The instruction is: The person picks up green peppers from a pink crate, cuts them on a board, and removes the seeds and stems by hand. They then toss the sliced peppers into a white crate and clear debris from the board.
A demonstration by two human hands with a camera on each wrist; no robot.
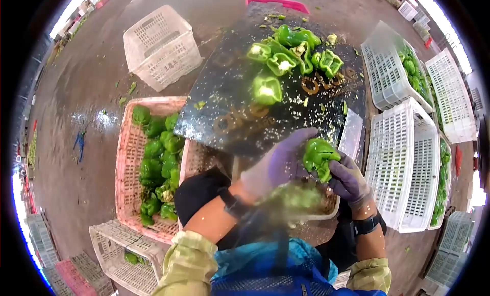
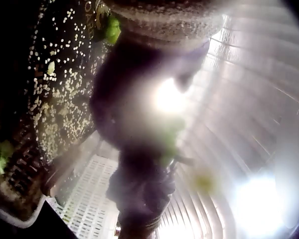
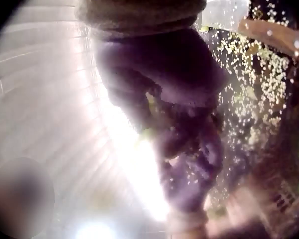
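In the head view my right hand (image 1: 349,179), in a purple glove, grips a green bell pepper (image 1: 319,155) with the thumb on its near side. The gloved left hand (image 1: 278,161) holds the pepper's left side, its fingers reaching behind it. The pepper is above the near edge of a dark board (image 1: 224,81) strewn with pale seeds. Cut pepper pieces (image 1: 280,64) lie at the board's far end. A broad knife blade (image 1: 351,135) lies on the right edge, beyond the right hand. Both wrist views are blurred by glare; the hands (image 3: 189,169) meet there around a little green.
On the left, a pink crate (image 1: 122,168) holds whole green peppers (image 1: 153,163). Below the hands, a tub (image 1: 329,212) contains blurred green pieces. White crates (image 1: 390,158), some with green peppers, stand on the right. Another white crate (image 1: 163,56) stands on the floor at far left.
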